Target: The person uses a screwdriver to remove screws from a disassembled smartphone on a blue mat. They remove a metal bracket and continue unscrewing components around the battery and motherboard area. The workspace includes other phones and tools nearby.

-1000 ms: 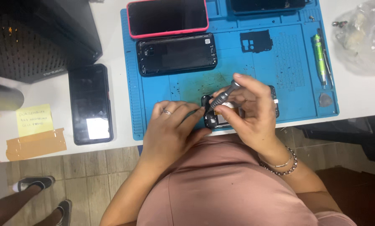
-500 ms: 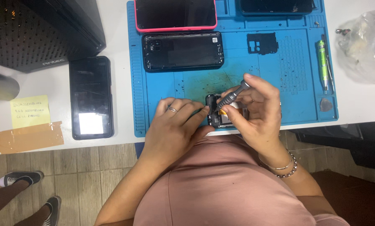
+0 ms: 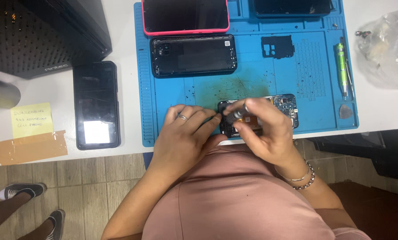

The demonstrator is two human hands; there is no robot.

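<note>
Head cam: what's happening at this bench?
A person works on an opened phone at the near edge of a blue repair mat. The right hand holds a small screwdriver onto it; the left hand steadies its left end. A black back cover and a green screwdriver lie on the mat.

Left hand flat, fingers spread, ring on one finger. Right hand curled in a pinch, probably thumb-and-index; bracelet at wrist. Forearms angled inward.
</note>
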